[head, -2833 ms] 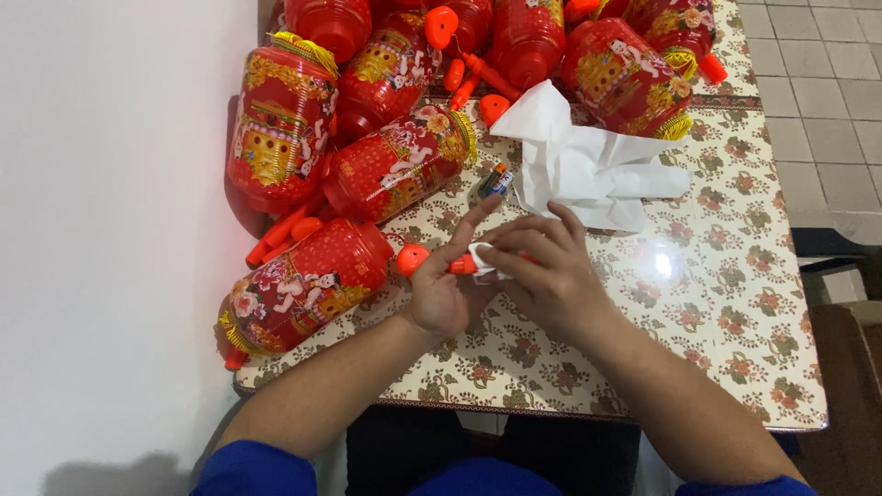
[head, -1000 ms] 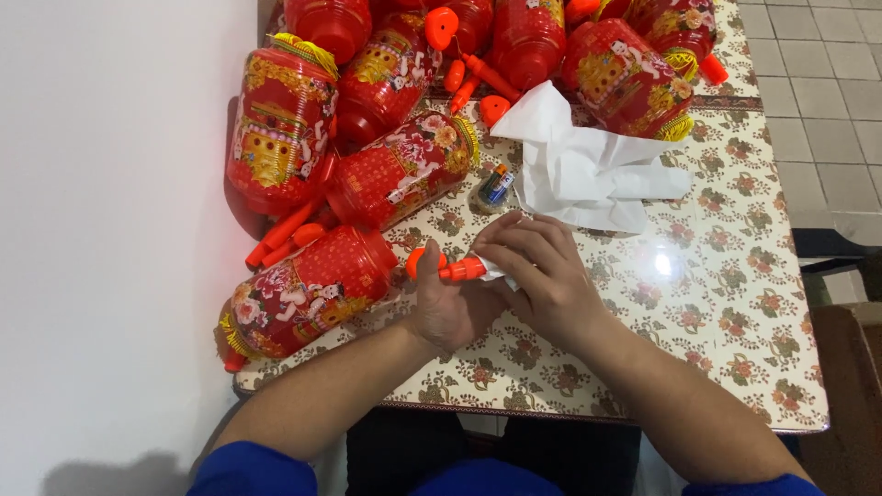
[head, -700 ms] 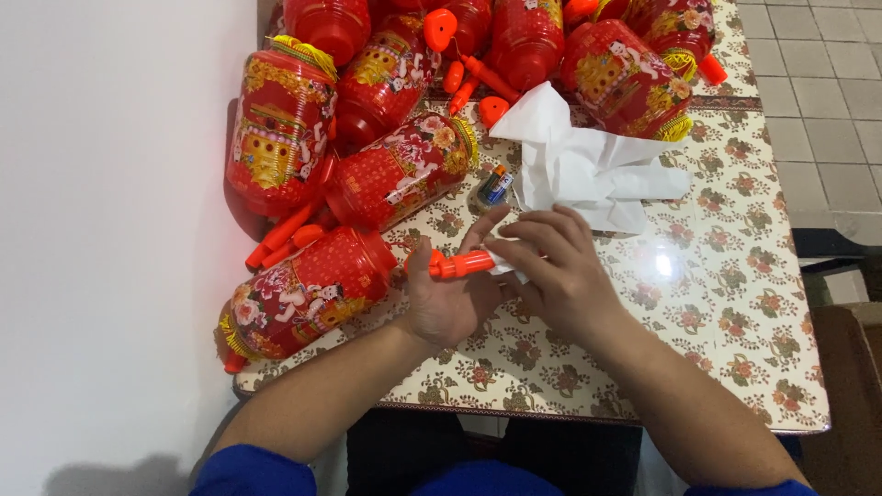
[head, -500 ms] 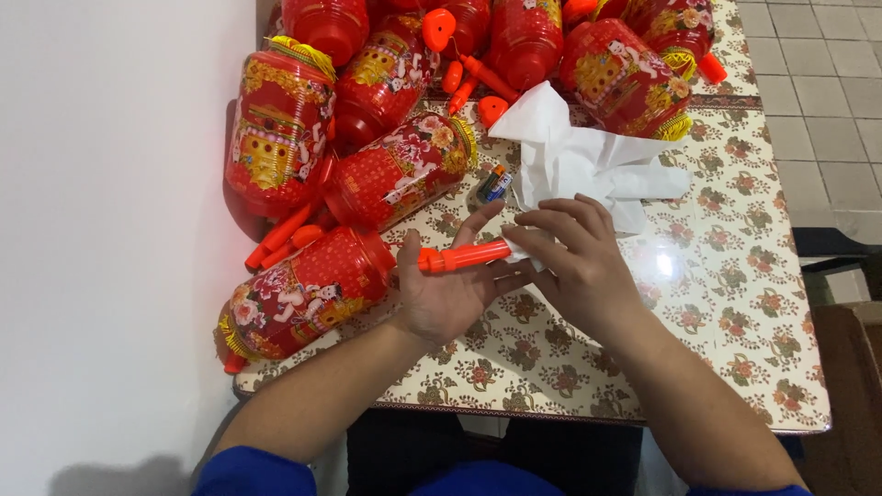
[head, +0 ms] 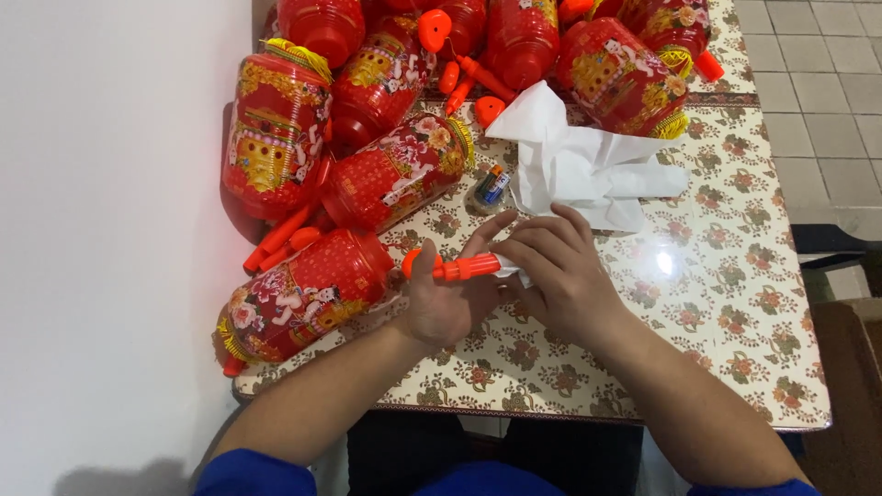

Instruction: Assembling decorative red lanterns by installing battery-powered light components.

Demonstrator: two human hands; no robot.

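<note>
Both hands meet over the near-left part of the counter (head: 735, 303), which wears a cream cloth with a brown flower pattern. The left hand (head: 450, 298) lies palm up, its fingers curled and clamped on an orange plastic handle (head: 452, 267) that lies level, its rounded end pointing left towards the nearest lantern. The right hand (head: 565, 271) rests palm down just right of it, its fingers together and pinched over the handle's right end, where a bit of white shows under them; what that white bit is cannot be told.

Just left of the hands lies a red paper lantern (head: 299, 294) on its side, printed with flowers and figures, a yellow tassel at its near end. Beyond it a second flowered lantern (head: 395, 170) lies tilted, and a taller red and gold lantern (head: 276, 138) sits against the white wall (head: 101, 230). More red lanterns crowd the far edge. Loose orange sticks (head: 280, 237) lie between the lanterns on the left.

Far of the right hand, a crumpled white plastic bag (head: 579, 165) lies on the counter, with a small battery (head: 493, 186) just left of it.
</note>
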